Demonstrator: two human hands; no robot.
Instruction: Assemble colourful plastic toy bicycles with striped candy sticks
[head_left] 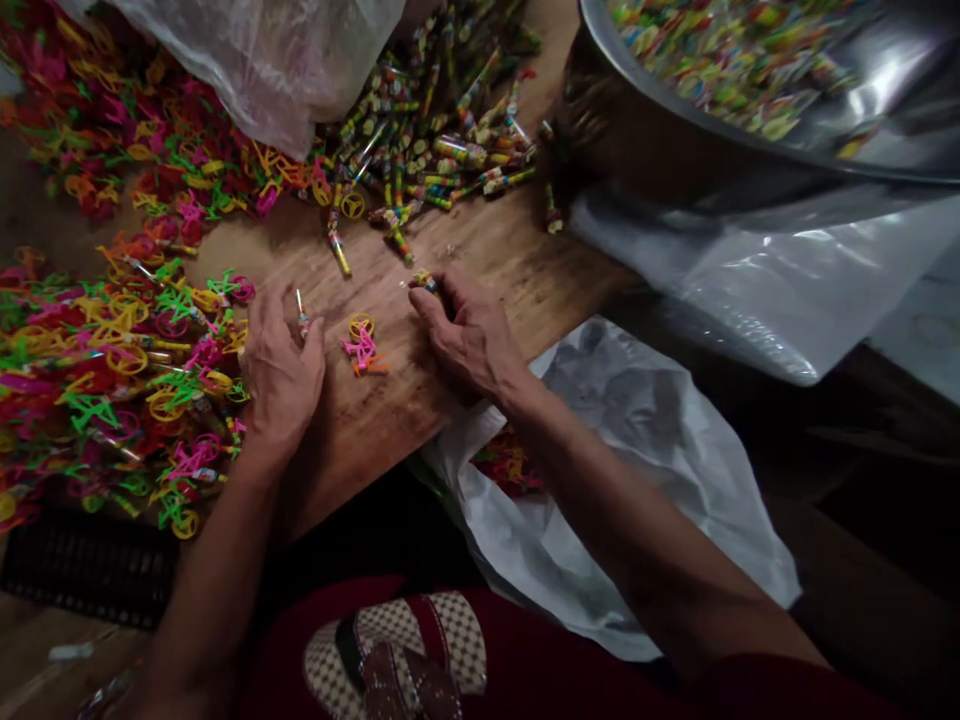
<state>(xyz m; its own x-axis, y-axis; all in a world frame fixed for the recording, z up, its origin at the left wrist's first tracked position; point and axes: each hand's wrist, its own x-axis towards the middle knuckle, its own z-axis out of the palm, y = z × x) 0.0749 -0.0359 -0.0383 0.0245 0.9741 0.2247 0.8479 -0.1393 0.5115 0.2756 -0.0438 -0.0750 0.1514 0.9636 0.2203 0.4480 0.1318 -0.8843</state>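
On the wooden board, my left hand [285, 365] rests beside the left pile, its thumb apart from the fingers. A thin clear candy tube [301, 312] lies in the gap by that thumb; I cannot tell whether the hand touches it. My right hand [476, 330] pinches a short candy tube with a colourful printed wrapper [424, 282] between thumb and fingers. Between the hands lies a small plastic toy bicycle [362, 347], with a pink frame, a yellow wheel and an orange part. Several wrapped candy tubes [401, 240] lie just beyond the right hand.
Bright plastic bicycles with tubes [120, 370] heap up at left; loose coloured plastic pieces [165, 140] lie behind. A plastic bag [292, 60] covers part of them. A metal basin [675, 110] holds candy at top right. A white sack [637, 450] hangs open below the board edge.
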